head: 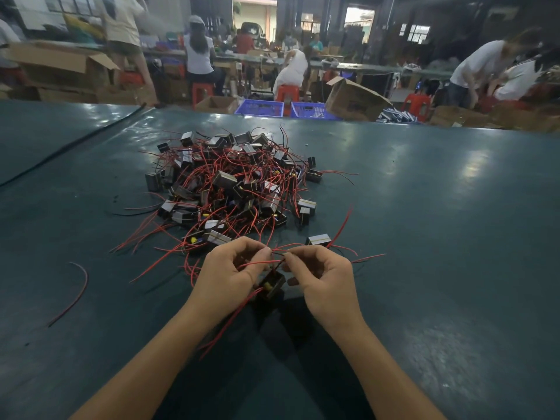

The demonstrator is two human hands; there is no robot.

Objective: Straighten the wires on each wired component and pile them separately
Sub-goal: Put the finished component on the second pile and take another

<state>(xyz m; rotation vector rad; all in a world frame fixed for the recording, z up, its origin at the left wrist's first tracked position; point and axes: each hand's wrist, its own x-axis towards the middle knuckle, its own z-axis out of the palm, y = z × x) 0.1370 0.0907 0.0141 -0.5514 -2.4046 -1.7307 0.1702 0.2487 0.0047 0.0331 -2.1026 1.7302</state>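
A tangled heap of small black wired components (225,183) with red and black wires lies on the dark green table (424,207). In front of it, my left hand (225,278) holds one black component (272,285) with a yellow part, its red wires trailing down toward me. My right hand (322,278) pinches that component's wires near the left fingertips, just above the component. One separate component (318,239) sits just beyond my right hand.
A loose red wire (77,291) lies on the table to the left. A black cable (69,144) runs across the far left. Beyond the table's far edge stand blue crates (260,108), cardboard boxes, red stools and several people working.
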